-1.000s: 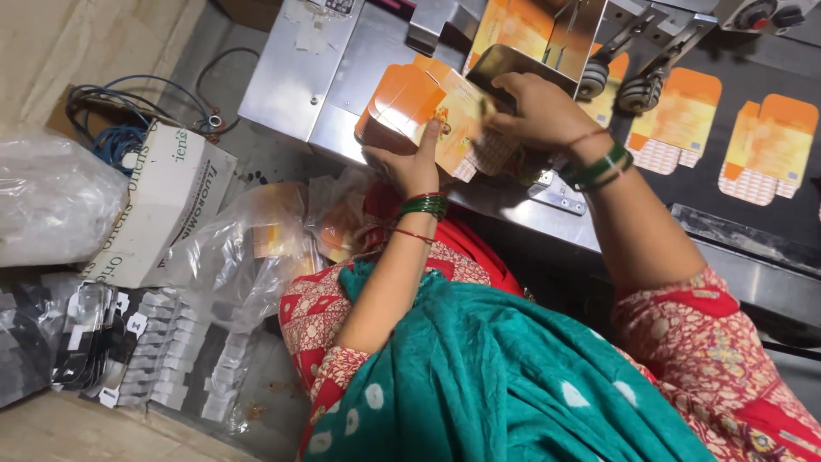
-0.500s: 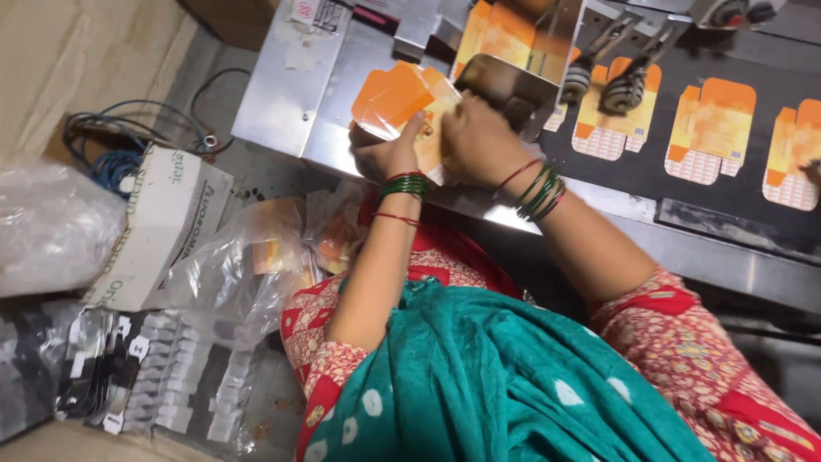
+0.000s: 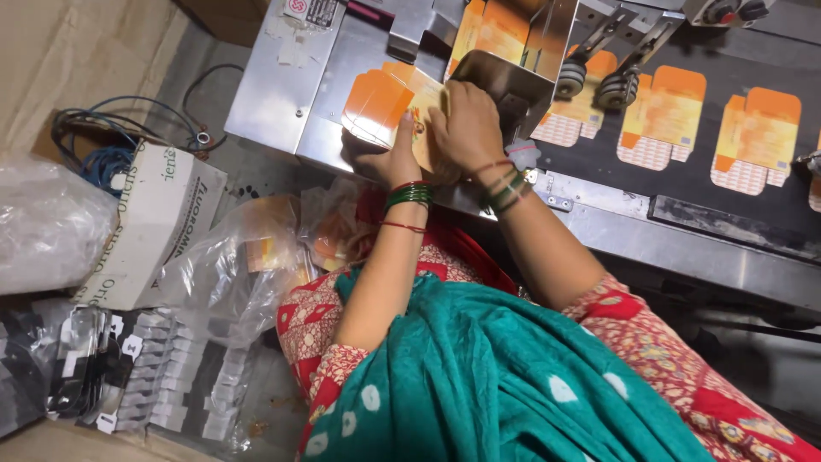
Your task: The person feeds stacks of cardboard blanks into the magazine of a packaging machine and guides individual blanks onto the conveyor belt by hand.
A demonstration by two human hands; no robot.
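A person in a red patterned garment and teal shawl (image 3: 505,385) works at a steel packaging machine (image 3: 291,94), seen from above. Both hands grip a stack of flat orange carton blanks (image 3: 380,107) at the machine's near edge, just in front of its metal feed chute (image 3: 505,81). The left hand (image 3: 385,154) cups the stack from below, thumb pressed up against its face; the rest of its fingers are hidden behind the card. The right hand (image 3: 466,128) lies over the stack's right end, fingers curled together and closed on the cartons. Green and red bangles (image 3: 410,195) ring both wrists.

More orange blanks stand upright in the chute above the hands. To the right, single flattened cartons (image 3: 671,115), orange with pale patterned flaps, lie spaced along a black conveyor belt (image 3: 753,214) beneath two small rollers (image 3: 594,85).

On the floor to the left, a white cardboard box with dark lettering (image 3: 145,227) lies tilted beside coiled blue cable (image 3: 94,158). Clear plastic bags (image 3: 231,265) near the person's knee hold orange packets, and a bundle of small white and black tags (image 3: 128,368) sits at lower left. A red-and-white round sticker (image 3: 297,7) marks the machine's top corner.
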